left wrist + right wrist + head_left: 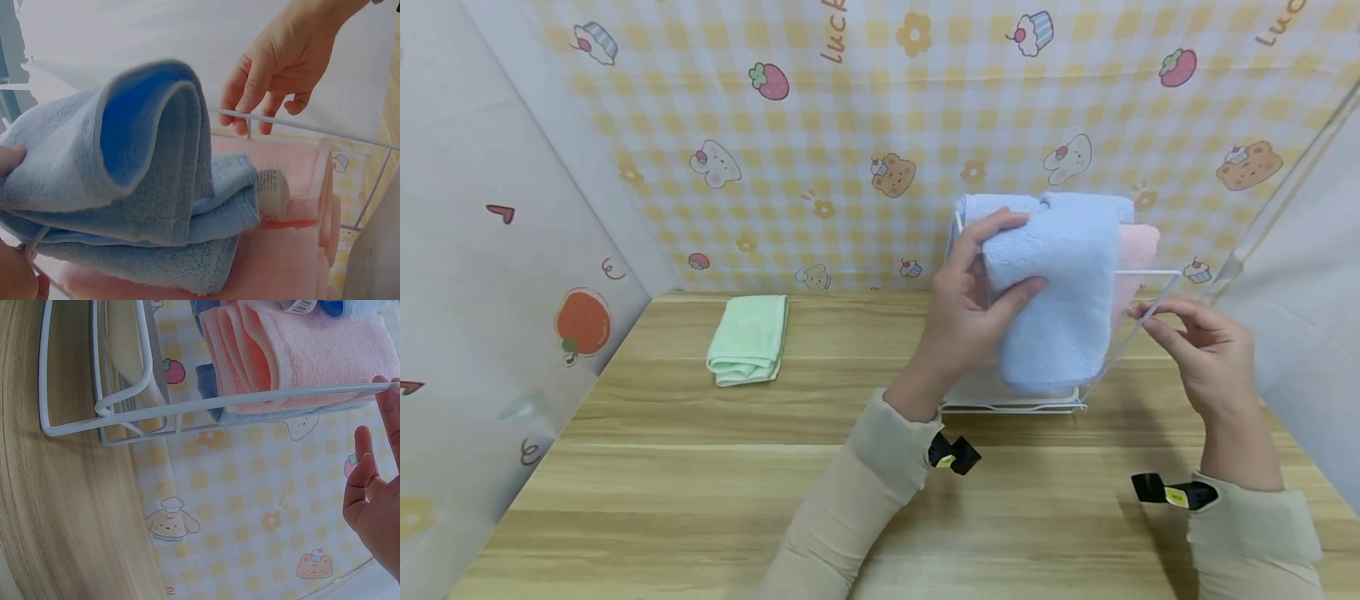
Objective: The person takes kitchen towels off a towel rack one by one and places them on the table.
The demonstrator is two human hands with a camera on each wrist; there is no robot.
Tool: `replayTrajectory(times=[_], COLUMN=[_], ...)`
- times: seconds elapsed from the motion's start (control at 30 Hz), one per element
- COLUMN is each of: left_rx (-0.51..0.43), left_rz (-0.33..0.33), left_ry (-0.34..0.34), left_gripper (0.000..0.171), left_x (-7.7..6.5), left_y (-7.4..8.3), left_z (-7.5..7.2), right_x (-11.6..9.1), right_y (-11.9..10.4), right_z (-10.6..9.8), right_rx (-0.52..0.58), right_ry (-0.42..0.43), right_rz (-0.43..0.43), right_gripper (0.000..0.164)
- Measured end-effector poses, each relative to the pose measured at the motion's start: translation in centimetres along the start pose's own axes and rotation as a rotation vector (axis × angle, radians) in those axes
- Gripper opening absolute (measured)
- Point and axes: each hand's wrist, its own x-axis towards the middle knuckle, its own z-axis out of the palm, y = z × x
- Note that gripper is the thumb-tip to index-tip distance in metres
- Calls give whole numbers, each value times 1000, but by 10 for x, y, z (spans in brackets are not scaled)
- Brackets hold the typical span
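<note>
My left hand (pixel 966 296) grips a folded light blue towel (pixel 1067 292), thumb on the near face and fingers over its upper left edge. The towel hangs tilted in front of a white wire rack (pixel 256 397). Another blue towel (pixel 1000 202) shows behind it at the top of the rack. Folded pink towels (pixel 331 353) sit in the rack beside the blue ones, one with a white label (pixel 273 194). At the rack's right side, my right hand (pixel 1213 350) pinches the slanting side wire between thumb and fingers.
A folded green towel (pixel 747 337) lies at the left on the wooden table (pixel 700 483). Behind the rack hangs a yellow checked cloth (pixel 820 167) with cartoon prints. White sheets (pixel 467 208) stand at both sides.
</note>
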Motion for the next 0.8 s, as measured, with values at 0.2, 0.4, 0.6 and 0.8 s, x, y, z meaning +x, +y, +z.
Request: replayTrajectory(times=[0.2,0.4,0.6,0.8], left_rx=[0,55,-4,-53], left_rz=[41,5,12,67], left_ry=[56,132,214,272], left_gripper=[57,67,76,77], left_x=[0,-1,-3,-2], left_y=[4,5,1,-4], left_z=[-10,-18,-20,-27], right_x=[1,0,-1,-1], right_y=[0,1,1,0], right_z=[-1,-1,-1,0], right_rx=[29,30,16,1], right_ry=[-24,-28,-15,-6], right_rz=[-7,-8,1,3], right_gripper=[24,24,24,23])
